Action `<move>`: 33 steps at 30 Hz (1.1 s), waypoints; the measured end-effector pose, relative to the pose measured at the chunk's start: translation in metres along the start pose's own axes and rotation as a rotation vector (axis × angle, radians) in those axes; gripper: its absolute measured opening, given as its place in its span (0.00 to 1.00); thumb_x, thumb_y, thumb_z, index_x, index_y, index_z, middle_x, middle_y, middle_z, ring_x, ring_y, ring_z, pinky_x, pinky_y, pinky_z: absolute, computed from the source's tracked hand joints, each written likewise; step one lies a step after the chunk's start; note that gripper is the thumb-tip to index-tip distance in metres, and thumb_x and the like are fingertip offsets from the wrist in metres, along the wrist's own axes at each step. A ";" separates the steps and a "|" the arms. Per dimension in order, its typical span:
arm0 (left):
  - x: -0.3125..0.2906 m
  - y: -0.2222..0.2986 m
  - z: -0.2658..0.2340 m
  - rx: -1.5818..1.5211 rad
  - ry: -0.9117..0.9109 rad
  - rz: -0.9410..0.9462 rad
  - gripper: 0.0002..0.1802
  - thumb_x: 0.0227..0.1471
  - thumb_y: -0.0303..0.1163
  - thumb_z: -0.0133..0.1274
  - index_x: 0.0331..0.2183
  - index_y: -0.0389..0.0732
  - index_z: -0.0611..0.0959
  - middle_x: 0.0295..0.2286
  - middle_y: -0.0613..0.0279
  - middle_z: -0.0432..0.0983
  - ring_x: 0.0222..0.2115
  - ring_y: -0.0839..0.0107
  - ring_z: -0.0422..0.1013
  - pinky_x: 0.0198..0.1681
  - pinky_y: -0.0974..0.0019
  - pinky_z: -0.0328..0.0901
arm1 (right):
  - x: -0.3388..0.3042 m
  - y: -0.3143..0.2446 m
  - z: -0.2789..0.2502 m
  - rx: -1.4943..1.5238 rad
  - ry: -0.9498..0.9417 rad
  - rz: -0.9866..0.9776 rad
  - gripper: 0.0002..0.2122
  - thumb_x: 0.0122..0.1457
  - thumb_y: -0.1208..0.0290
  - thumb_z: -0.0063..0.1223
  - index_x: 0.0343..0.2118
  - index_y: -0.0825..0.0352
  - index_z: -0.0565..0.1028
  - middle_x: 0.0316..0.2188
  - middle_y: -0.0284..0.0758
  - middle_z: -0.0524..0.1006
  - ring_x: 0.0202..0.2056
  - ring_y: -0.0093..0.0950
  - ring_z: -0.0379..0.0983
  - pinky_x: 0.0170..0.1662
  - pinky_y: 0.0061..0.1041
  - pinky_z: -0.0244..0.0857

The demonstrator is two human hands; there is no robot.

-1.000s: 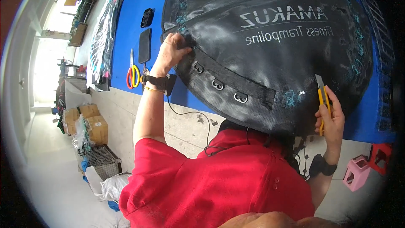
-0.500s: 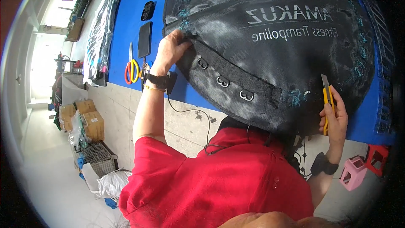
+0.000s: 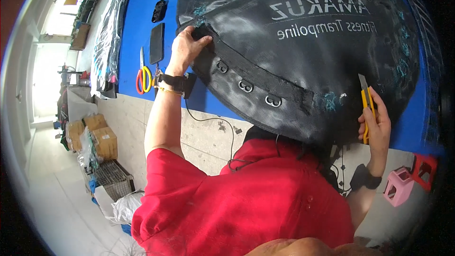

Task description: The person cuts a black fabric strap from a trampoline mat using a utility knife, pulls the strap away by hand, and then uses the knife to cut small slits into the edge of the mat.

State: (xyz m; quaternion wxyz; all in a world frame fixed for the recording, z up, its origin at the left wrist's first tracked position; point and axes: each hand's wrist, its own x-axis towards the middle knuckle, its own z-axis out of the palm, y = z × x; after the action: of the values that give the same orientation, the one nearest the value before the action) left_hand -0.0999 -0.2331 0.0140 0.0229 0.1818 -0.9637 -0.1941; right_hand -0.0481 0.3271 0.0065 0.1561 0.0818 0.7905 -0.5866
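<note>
A large round black fabric bag with pale mirrored lettering and frayed teal thread patches lies over the table. Along its near curve runs a fuzzy black strip, and beside that sit several metal rings. My left hand rests at the bag's left edge by the strip's end, thumb and forefinger apart. In my right hand is a yellow utility knife, its blade out and pointing away from me over the bag's right part. A small white scrap lies on the bag near the knife.
On the blue table, left of the bag, are scissors with red and yellow handles, a dark phone and a small black object. Plastic-wrapped goods lie farther left. Cardboard boxes and pink and red stools stand on the floor.
My left thumb and forefinger have spread, and the strip's end now shows beside them. My right hand still holds the knife in nearly the same place. The whole view has shifted slightly.
</note>
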 end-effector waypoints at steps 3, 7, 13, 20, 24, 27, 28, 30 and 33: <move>-0.001 0.010 -0.001 0.065 0.055 0.055 0.35 0.47 0.49 0.72 0.46 0.30 0.82 0.35 0.41 0.84 0.39 0.48 0.82 0.43 0.54 0.74 | -0.002 -0.005 0.002 0.020 -0.009 0.016 0.25 0.69 0.67 0.53 0.69 0.50 0.68 0.27 0.28 0.75 0.21 0.13 0.68 0.22 0.14 0.66; -0.006 0.009 0.005 0.051 0.126 0.068 0.35 0.47 0.49 0.72 0.45 0.30 0.80 0.33 0.42 0.83 0.37 0.46 0.81 0.41 0.53 0.74 | -0.005 -0.009 0.003 -0.005 0.022 0.025 0.25 0.69 0.67 0.53 0.69 0.50 0.68 0.27 0.28 0.75 0.22 0.13 0.68 0.23 0.14 0.65; -0.045 0.040 -0.003 0.269 0.405 0.321 0.30 0.50 0.34 0.68 0.49 0.30 0.74 0.46 0.36 0.74 0.50 0.38 0.70 0.54 0.49 0.67 | -0.001 -0.006 0.003 0.064 -0.026 0.003 0.25 0.69 0.67 0.55 0.68 0.51 0.69 0.28 0.27 0.75 0.22 0.11 0.68 0.24 0.13 0.67; -0.137 0.138 0.030 -0.188 0.162 0.492 0.15 0.56 0.24 0.61 0.46 0.36 0.80 0.46 0.46 0.76 0.46 0.47 0.76 0.46 0.53 0.73 | -0.004 -0.011 0.004 0.088 -0.017 0.041 0.24 0.68 0.68 0.56 0.67 0.51 0.70 0.27 0.27 0.75 0.21 0.12 0.69 0.23 0.14 0.66; -0.162 0.167 0.061 -0.443 -0.036 0.398 0.16 0.59 0.30 0.63 0.48 0.36 0.81 0.47 0.52 0.76 0.27 0.69 0.73 0.32 0.67 0.70 | -0.004 -0.011 0.004 0.083 -0.015 0.012 0.24 0.68 0.68 0.56 0.67 0.51 0.70 0.28 0.27 0.76 0.21 0.13 0.70 0.23 0.14 0.66; -0.161 0.170 0.076 -0.328 -0.016 0.446 0.18 0.58 0.37 0.65 0.45 0.37 0.82 0.43 0.51 0.75 0.28 0.62 0.75 0.34 0.60 0.72 | -0.006 -0.010 0.005 0.110 -0.013 0.004 0.24 0.68 0.68 0.57 0.67 0.51 0.70 0.28 0.28 0.76 0.22 0.13 0.70 0.24 0.15 0.67; -0.161 0.171 0.078 -0.301 -0.002 0.450 0.18 0.57 0.39 0.66 0.43 0.37 0.82 0.42 0.50 0.75 0.30 0.58 0.76 0.35 0.58 0.72 | -0.006 -0.010 0.005 0.112 -0.009 0.003 0.24 0.68 0.68 0.57 0.67 0.51 0.70 0.28 0.28 0.76 0.22 0.13 0.70 0.24 0.15 0.67; -0.161 0.173 0.077 -0.267 -0.024 0.454 0.18 0.57 0.39 0.66 0.40 0.36 0.82 0.42 0.49 0.75 0.31 0.55 0.76 0.36 0.56 0.72 | -0.007 -0.012 0.005 0.091 -0.009 0.000 0.24 0.68 0.67 0.57 0.67 0.50 0.71 0.28 0.27 0.76 0.22 0.13 0.71 0.24 0.15 0.68; -0.160 0.175 0.077 -0.214 -0.054 0.488 0.17 0.56 0.39 0.67 0.35 0.35 0.81 0.40 0.47 0.74 0.32 0.50 0.76 0.37 0.54 0.72 | -0.007 -0.012 0.005 0.105 -0.022 0.016 0.24 0.68 0.67 0.57 0.67 0.50 0.70 0.28 0.27 0.76 0.22 0.13 0.71 0.24 0.15 0.68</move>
State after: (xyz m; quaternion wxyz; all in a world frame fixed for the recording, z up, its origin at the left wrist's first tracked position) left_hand -0.0194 0.0030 0.0141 0.0623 -0.0649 -0.9533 -0.2883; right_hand -0.0446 0.3190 0.0185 0.1651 0.0895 0.7562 -0.6268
